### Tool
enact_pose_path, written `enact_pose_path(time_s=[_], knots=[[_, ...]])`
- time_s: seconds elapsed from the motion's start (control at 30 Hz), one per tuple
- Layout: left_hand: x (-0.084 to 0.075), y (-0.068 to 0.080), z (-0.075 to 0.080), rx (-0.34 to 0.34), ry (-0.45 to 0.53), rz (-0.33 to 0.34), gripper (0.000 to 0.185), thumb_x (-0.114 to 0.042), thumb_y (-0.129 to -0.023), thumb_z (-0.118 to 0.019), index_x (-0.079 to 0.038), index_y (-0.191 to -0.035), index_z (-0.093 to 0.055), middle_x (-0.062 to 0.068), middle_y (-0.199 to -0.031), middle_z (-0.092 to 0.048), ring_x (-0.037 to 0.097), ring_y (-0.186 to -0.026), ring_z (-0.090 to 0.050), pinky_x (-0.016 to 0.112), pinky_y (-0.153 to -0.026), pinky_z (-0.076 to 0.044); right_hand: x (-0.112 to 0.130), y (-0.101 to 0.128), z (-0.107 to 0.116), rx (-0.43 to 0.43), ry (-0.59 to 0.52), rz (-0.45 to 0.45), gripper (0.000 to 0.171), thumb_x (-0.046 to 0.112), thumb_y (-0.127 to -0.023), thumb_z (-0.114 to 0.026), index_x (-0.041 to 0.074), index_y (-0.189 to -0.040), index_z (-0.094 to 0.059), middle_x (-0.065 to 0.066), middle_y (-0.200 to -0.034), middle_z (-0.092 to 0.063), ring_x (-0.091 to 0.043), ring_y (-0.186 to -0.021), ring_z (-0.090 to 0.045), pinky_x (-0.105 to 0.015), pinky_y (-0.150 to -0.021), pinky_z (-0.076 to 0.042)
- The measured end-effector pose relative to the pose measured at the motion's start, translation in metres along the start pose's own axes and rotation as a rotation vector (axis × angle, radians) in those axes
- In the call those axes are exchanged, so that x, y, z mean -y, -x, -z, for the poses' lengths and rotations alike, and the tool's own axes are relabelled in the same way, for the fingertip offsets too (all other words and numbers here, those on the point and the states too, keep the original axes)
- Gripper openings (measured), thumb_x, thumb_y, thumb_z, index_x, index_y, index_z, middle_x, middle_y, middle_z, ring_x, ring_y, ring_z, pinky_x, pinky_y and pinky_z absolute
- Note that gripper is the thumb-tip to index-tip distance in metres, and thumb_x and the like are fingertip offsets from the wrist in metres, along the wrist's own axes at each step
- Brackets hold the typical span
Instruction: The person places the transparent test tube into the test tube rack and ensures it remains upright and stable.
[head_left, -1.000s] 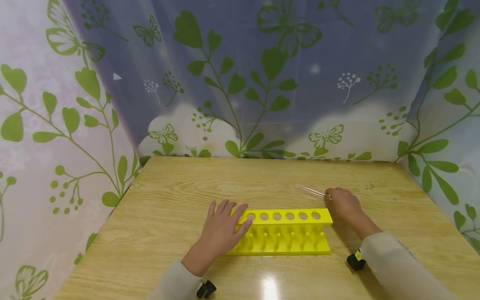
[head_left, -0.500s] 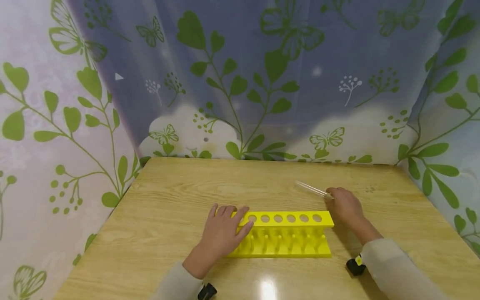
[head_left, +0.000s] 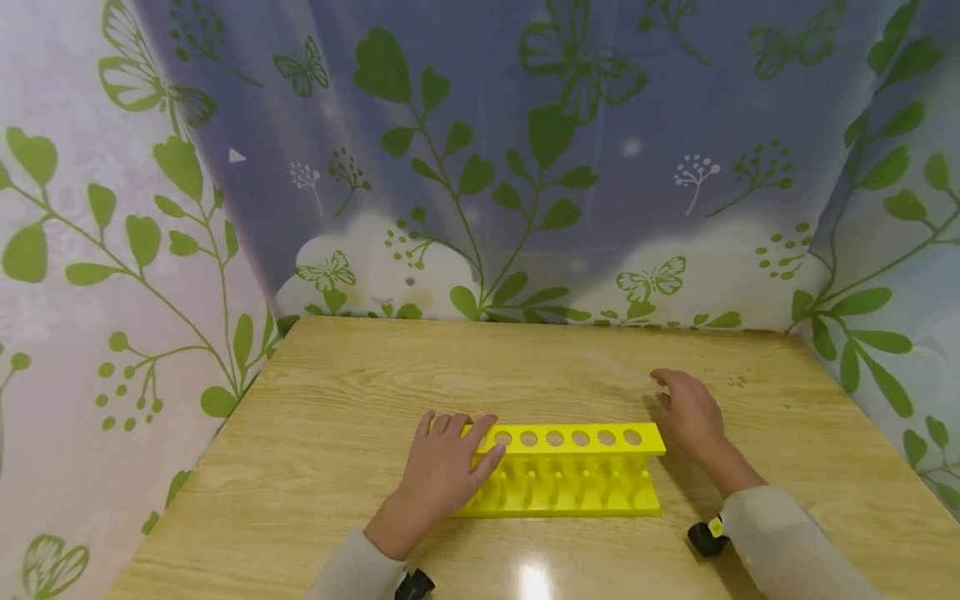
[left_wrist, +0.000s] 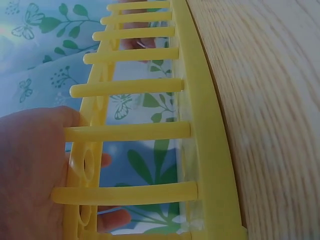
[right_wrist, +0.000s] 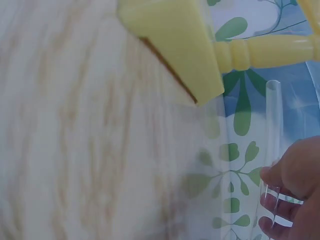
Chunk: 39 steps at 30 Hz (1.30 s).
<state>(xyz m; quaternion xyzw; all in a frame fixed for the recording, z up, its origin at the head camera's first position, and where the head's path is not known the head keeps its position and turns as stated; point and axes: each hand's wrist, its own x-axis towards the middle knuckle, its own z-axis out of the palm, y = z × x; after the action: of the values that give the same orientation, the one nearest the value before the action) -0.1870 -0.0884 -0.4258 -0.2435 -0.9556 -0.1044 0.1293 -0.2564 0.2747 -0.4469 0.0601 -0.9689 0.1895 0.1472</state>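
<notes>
Bright yellow plastic rack (head_left: pixel 570 471) with a row of round holes, yellow all over, pegs and top strip alike, sitting near the front edge of the pale wooden table (head_left: pixel 360 392) with its honey-brown grain streaks and a white glare spot at the front edge. Clear, colourless glass tube (right_wrist: pixel 272 145) shows in the right wrist view, the backdrop's green leaves visible through it. Behind the table's far edge, a printed curtain backdrop (head_left: pixel 525 167): green leafy vines and butterfly outlines, small white sprigs, on bluish-grey fading to white; pinkish-white at the left side. Both sleeves (head_left: pixel 787 542) are pale beige.
</notes>
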Motion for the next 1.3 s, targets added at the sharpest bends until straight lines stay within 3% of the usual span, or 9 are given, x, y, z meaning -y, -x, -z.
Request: enact_pose_path(time_s=[0.37,0.53,0.83,1.3], knots=[[0.000,-0.002,-0.001,0.007,-0.005,0.008,0.055,-0.053,-0.100,-0.042,-0.021,-0.145,-0.046,0.006,-0.117,-0.062,0.031,-0.109,-0.057,0.056,-0.105,-0.033,0.010,0.002,0.005,-0.129,-0.081,0.016,0.034,-0.005,-0.093,-0.059,-0.006,-0.126,-0.055,-0.027,-0.117,-0.060,-0.044,-0.104,-0.057,-0.057,-0.080,-0.048],[-0.002,-0.003,-0.002,-0.002,0.003,0.012,0.052,-0.052,-0.100,-0.042,-0.021,-0.141,-0.050,0.008,-0.118,-0.062,0.031,-0.109,-0.057,0.056,-0.105,-0.034,0.015,0.003,0.008,-0.181,-0.121,0.029,0.033,-0.006,-0.092,-0.060,-0.006,-0.125,-0.054,-0.026,-0.114,-0.061,-0.042,-0.103,-0.058,-0.057,-0.082,-0.048],[-0.002,-0.002,-0.001,-0.011,0.005,0.015,0.052,-0.053,-0.100,-0.043,-0.020,-0.138,-0.054,0.008,-0.117,-0.062,0.032,-0.107,-0.057,0.056,-0.104,-0.035,0.026,0.007,0.010,-0.204,-0.227,0.009,0.034,-0.001,-0.095,-0.058,-0.004,-0.128,-0.052,-0.024,-0.116,-0.060,-0.040,-0.105,-0.057,-0.057,-0.084,-0.046],[-0.001,-0.001,-0.003,-0.042,-0.022,0.005,0.051,-0.053,-0.097,-0.049,-0.020,-0.136,-0.056,0.007,-0.114,-0.063,0.030,-0.104,-0.058,0.054,-0.102,-0.037,0.037,0.011,0.013,-0.271,-0.348,0.064,0.033,-0.001,-0.095,-0.058,-0.007,-0.127,-0.053,-0.025,-0.117,-0.062,-0.042,-0.106,-0.061,-0.055,-0.090,-0.048]])
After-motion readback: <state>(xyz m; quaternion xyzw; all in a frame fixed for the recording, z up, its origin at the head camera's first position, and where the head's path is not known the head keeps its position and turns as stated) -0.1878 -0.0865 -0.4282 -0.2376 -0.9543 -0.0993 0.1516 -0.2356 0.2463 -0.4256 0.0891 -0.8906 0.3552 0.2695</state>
